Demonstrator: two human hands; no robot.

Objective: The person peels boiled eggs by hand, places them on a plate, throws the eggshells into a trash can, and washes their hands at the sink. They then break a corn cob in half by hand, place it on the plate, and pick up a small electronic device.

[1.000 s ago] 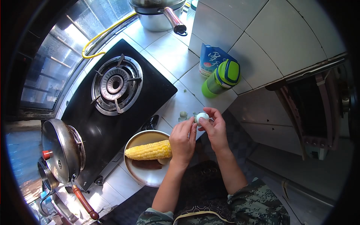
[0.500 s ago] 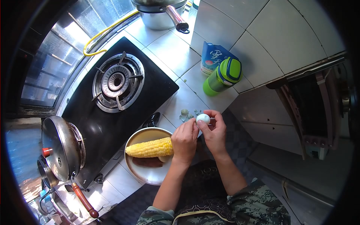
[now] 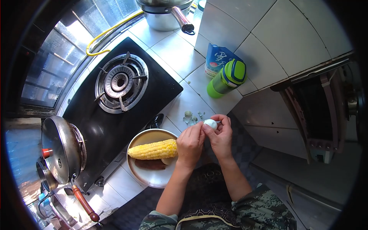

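A pale, smooth egg (image 3: pixel 210 124) sits between the thumb and fingers of my right hand (image 3: pixel 221 138), above the counter's edge. Just left of it, my left hand (image 3: pixel 189 143) has its fingers curled together, tips against or very close to the egg; what they pinch is hidden. Broken eggshell pieces (image 3: pixel 188 116) lie on the white tiles beyond my hands. A round metal plate (image 3: pixel 153 180) is partly behind my left wrist. On it rest a yellow corn cob (image 3: pixel 152 149), a long brown piece of food (image 3: pixel 147 165) and a pale rounded item, mostly covered.
Left is a black gas stove (image 3: pixel 103 132) with an open burner (image 3: pixel 120 82). A lidded pan (image 3: pixel 61 151) stands on its near burner, wooden handle (image 3: pixel 85 204) sticking out. A green bottle (image 3: pixel 226 79), blue packet (image 3: pixel 217 57) and steel pot (image 3: pixel 163 21) stand farther back.
My hands and the egg have shifted very slightly right and down in view. The egg is turned a little in my right fingers. The plate and its food look unchanged.
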